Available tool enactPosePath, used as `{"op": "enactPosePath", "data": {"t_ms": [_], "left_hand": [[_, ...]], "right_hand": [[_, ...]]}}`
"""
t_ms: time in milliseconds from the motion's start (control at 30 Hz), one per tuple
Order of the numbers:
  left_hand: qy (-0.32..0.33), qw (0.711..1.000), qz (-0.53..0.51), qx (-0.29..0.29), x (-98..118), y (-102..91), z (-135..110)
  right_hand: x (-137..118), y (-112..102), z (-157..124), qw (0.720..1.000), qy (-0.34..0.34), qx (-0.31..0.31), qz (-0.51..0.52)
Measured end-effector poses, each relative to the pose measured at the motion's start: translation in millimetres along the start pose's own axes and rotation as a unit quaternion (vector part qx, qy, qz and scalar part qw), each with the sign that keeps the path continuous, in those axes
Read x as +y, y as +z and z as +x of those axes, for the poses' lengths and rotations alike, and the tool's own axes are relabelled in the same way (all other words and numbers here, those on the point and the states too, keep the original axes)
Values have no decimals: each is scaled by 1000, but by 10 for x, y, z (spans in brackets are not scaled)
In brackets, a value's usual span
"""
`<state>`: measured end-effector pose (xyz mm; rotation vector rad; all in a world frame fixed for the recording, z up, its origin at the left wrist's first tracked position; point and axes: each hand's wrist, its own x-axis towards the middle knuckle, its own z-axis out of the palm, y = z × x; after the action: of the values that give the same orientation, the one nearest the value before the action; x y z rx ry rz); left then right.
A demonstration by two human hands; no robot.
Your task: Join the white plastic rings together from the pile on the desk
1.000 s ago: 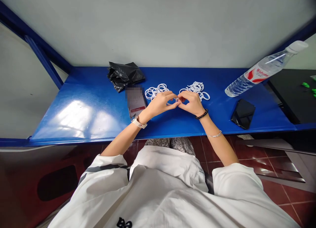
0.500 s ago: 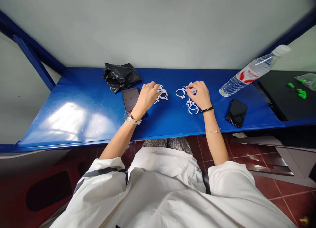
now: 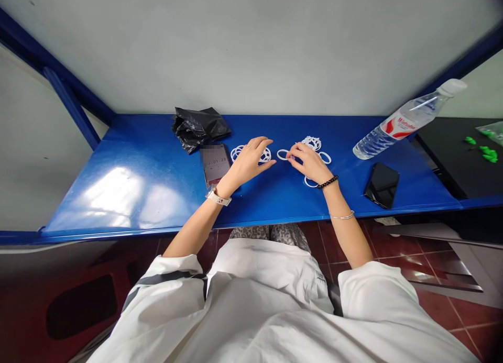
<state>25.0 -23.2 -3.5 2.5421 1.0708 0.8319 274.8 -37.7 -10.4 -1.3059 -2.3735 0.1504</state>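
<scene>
My left hand (image 3: 253,157) is open, thumb and fingers apart, above a small pile of white plastic rings (image 3: 237,152) that it partly covers. In my right hand (image 3: 308,161) the thumb and fingertips pinch a white plastic ring (image 3: 282,154), whose loop points left toward my left hand. Behind and around the right hand lie several more white rings (image 3: 312,142), some with small tabs, partly hidden by the hand. One loop (image 3: 311,182) shows just below the right palm.
A phone with a running timer (image 3: 216,164) lies left of my left hand, a crumpled black plastic bag (image 3: 201,126) behind it. To the right are a water bottle (image 3: 401,124), a dark phone (image 3: 382,185) and green pieces (image 3: 489,154) on a black surface. The blue table (image 3: 188,195) ends near my waist.
My left hand has moved right and its fingers have spread. My right hand has shifted left and down, bringing a ring away from the right pile. The view has shifted slightly.
</scene>
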Motion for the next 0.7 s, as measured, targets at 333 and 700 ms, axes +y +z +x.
{"op": "enactPosePath", "data": {"t_ms": [333, 700], "left_hand": [[-9, 986, -161, -37, 60, 59, -1], [-3, 963, -260, 73, 154, -34, 20]], "right_hand": [[-262, -13, 36, 980, -95, 79, 159], [-381, -52, 18, 951, 8, 141, 276]]}}
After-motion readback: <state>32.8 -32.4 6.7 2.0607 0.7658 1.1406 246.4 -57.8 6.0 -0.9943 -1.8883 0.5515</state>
